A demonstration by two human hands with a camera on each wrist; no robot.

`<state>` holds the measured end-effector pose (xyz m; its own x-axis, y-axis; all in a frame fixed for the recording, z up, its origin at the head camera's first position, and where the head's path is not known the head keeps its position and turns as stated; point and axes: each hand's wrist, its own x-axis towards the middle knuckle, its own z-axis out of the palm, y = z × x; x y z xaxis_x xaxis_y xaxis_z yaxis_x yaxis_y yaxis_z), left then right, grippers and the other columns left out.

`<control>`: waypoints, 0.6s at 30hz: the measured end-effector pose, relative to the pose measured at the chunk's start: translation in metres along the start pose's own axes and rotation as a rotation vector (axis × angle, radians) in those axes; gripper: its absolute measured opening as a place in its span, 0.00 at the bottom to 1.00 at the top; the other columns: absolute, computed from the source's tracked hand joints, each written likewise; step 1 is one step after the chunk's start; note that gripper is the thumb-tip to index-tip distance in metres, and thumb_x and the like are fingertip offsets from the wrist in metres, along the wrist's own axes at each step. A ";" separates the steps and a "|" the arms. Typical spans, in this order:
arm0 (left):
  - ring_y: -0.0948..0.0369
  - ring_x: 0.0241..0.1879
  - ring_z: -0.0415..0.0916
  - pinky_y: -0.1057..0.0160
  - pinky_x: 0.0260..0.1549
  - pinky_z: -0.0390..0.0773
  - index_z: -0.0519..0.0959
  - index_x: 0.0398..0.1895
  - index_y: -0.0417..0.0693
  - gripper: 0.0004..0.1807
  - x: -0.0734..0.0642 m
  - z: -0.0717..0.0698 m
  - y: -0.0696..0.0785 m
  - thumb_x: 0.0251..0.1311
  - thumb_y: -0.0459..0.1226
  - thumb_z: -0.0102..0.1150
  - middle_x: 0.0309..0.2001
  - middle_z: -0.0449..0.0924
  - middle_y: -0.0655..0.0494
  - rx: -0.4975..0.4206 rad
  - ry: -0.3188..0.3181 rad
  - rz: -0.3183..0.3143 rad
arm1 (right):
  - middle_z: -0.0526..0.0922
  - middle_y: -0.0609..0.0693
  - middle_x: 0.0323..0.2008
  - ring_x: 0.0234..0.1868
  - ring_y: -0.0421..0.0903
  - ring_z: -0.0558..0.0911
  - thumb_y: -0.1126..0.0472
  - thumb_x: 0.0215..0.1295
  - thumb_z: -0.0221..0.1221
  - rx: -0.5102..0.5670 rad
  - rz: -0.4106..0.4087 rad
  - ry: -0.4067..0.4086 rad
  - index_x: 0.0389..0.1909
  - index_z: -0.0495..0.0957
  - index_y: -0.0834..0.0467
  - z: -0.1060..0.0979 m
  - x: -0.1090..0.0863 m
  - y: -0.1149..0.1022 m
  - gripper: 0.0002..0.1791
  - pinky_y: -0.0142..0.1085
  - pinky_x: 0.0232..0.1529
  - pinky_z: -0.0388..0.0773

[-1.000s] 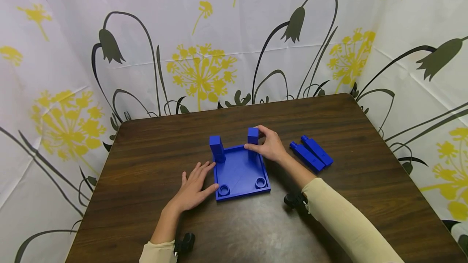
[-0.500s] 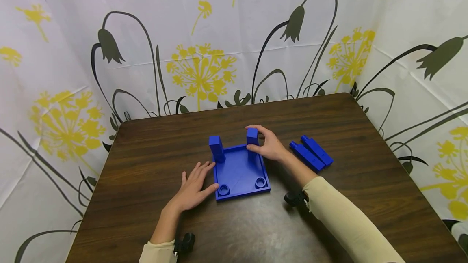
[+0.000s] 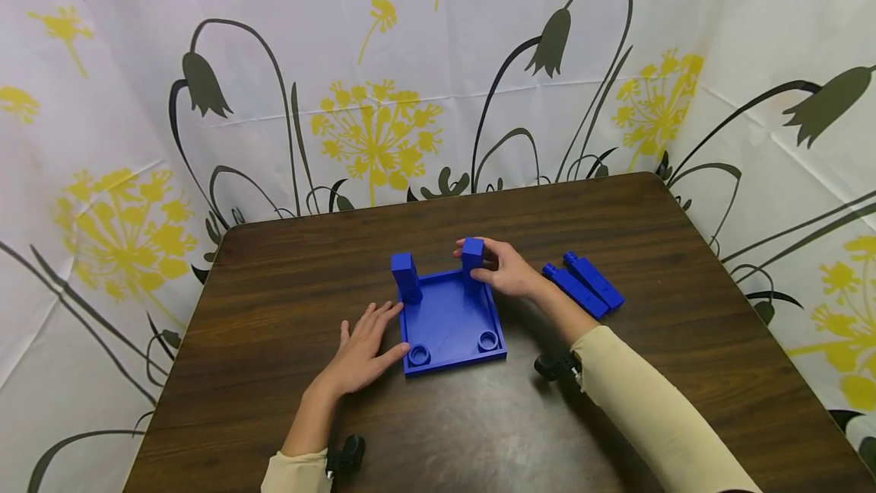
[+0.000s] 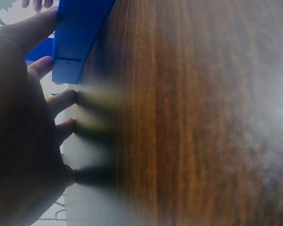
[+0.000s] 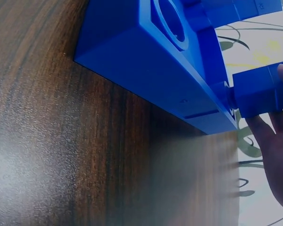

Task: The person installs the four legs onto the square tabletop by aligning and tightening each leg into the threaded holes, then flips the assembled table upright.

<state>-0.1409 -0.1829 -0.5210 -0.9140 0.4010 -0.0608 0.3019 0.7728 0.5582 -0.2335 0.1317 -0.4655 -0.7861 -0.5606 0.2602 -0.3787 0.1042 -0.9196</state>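
Observation:
A square blue tray-like base (image 3: 452,326) with a raised rim lies on the table, with a round socket in each near corner. At its far left corner a blue leg (image 3: 405,277) stands upright. My right hand (image 3: 508,271) grips a second blue leg (image 3: 472,259) at the far right corner, thumb on the near side and fingers behind. In the right wrist view this leg's narrow end meets the corner socket (image 5: 222,94). With fingers spread, my left hand (image 3: 357,356) rests on the table, thumb and fingertips touching the base's left side (image 4: 75,47).
Two more blue legs (image 3: 583,284), each with a threaded-looking peg at one end, lie side by side to the right of the base. The dark wooden table (image 3: 274,280) meets a flowered curtain (image 3: 411,97) at the back.
My right hand's fingers have shifted around the far right leg, which has turned slightly. The left hand and the base have stayed in place.

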 end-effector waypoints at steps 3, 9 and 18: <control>0.45 0.76 0.38 0.25 0.59 0.30 0.54 0.77 0.61 0.40 0.001 0.000 0.000 0.66 0.59 0.53 0.76 0.51 0.49 -0.002 0.001 0.002 | 0.76 0.72 0.56 0.61 0.68 0.73 0.81 0.60 0.56 -0.002 -0.006 -0.011 0.64 0.67 0.73 -0.001 0.000 0.006 0.28 0.60 0.61 0.64; 0.45 0.76 0.38 0.25 0.60 0.30 0.54 0.78 0.60 0.40 0.000 0.000 0.001 0.66 0.59 0.53 0.76 0.51 0.49 0.000 -0.002 0.002 | 0.76 0.68 0.57 0.62 0.60 0.74 0.77 0.63 0.58 -0.025 0.008 -0.007 0.67 0.66 0.68 -0.003 0.002 0.032 0.30 0.56 0.63 0.66; 0.45 0.76 0.38 0.25 0.59 0.30 0.54 0.77 0.59 0.41 0.000 0.000 0.002 0.66 0.60 0.52 0.76 0.51 0.49 0.000 0.002 0.005 | 0.78 0.63 0.58 0.62 0.53 0.75 0.72 0.63 0.62 -0.037 0.006 0.000 0.67 0.68 0.64 -0.004 0.001 0.038 0.30 0.51 0.63 0.67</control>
<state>-0.1403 -0.1818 -0.5201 -0.9130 0.4040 -0.0568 0.3063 0.7708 0.5586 -0.2511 0.1385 -0.4987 -0.7888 -0.5596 0.2544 -0.3913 0.1378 -0.9099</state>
